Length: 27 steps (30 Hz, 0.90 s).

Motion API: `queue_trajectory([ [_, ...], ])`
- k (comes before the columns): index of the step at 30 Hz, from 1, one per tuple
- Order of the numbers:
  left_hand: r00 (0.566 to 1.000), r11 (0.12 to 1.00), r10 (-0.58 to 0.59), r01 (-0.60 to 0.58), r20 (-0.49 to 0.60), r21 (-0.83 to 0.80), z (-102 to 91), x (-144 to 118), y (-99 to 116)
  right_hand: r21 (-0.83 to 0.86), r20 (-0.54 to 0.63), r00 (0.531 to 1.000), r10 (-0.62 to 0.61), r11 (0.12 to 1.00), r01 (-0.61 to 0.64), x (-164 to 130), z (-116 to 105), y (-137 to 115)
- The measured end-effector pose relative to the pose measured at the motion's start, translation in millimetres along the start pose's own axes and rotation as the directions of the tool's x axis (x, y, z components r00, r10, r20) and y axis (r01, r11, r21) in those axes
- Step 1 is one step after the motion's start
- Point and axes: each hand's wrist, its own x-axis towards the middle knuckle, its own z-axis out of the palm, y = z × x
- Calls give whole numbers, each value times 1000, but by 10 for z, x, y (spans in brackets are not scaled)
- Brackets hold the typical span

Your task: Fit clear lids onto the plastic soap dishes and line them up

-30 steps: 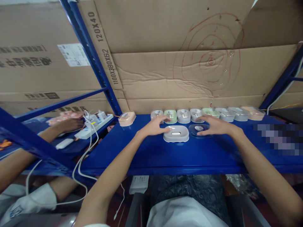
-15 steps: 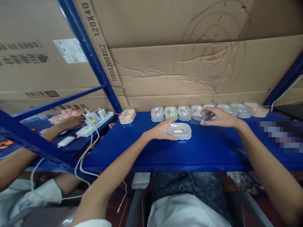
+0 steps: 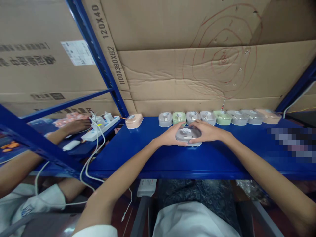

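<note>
A small grey plastic box (image 3: 183, 142) rests on the blue shelf in front of me. My left hand (image 3: 170, 136) grips its left side, thumb at the near edge and fingers at the back. A clear lid (image 3: 189, 131) with a round sticker sits over the box. My right hand (image 3: 209, 130) holds that lid from the right, with its thumb low on the near side. Whether the lid is fully seated cannot be made out. Behind my hands stands a row of similar lidded boxes, including a green box (image 3: 223, 118) and a grey box (image 3: 165, 119).
A peach box (image 3: 134, 121) stands apart at the left, another peach box (image 3: 268, 116) at the row's right end. Cardboard (image 3: 158, 65) backs the blue shelf (image 3: 148, 158). Left of the blue post, a co-worker's hand (image 3: 78, 126) is near a power strip (image 3: 100, 128) and white cables.
My right hand has moved left from the row, bringing the clear lid onto the grey box. My left hand still grips the box in about the same place.
</note>
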Motion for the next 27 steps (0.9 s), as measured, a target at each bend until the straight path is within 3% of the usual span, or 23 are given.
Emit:
queue_trajectory([
  [5,1000,999,10,-9,-19,33,-16,12,2,104,69,997,22,994,-30,4,-37,29],
  [16,997,996,62,-60,-35,60,-11,16,-18,71,-125,989,-84,993,93,-58,153,13],
  [27,997,994,70,-69,-9,84,-18,-4,15,73,-164,984,-72,994,85,-58,257,57],
])
